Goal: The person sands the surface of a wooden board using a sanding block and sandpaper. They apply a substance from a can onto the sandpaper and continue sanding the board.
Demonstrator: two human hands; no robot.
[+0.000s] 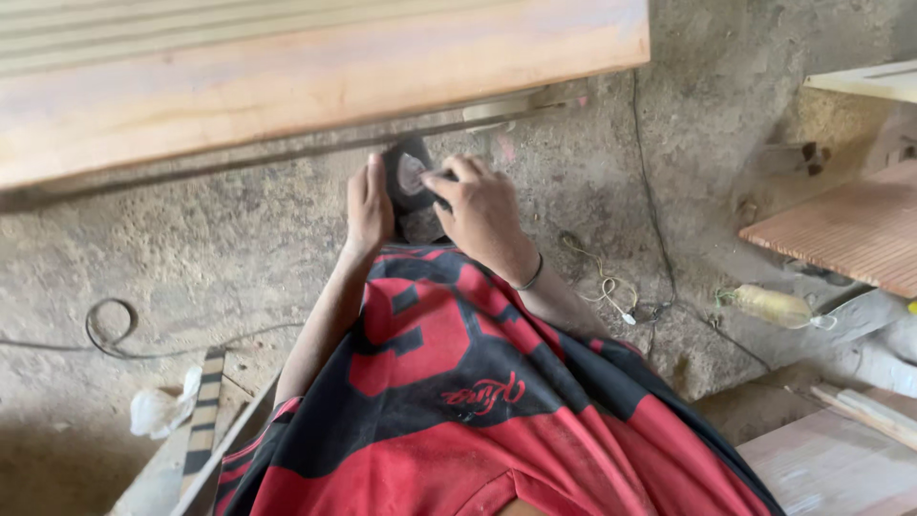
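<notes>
A black roll of tape (409, 177) with a pale core is held between both my hands in front of my red and black shirt. My left hand (368, 205) steadies the roll's left side with fingers pointing up. My right hand (482, 212) grips the roll's right side, fingers curled over it; a thin bracelet sits on that wrist. A wide wooden board (287, 76) runs just above the hands.
Dusty concrete floor below. A black cable (110, 330) loops at left, beside a crumpled white bag (162, 409) and a striped strip. At right lie a yellowish bottle (772, 306), a thin cable (654, 201), a ribbed wooden panel (841, 229) and planks (831, 459).
</notes>
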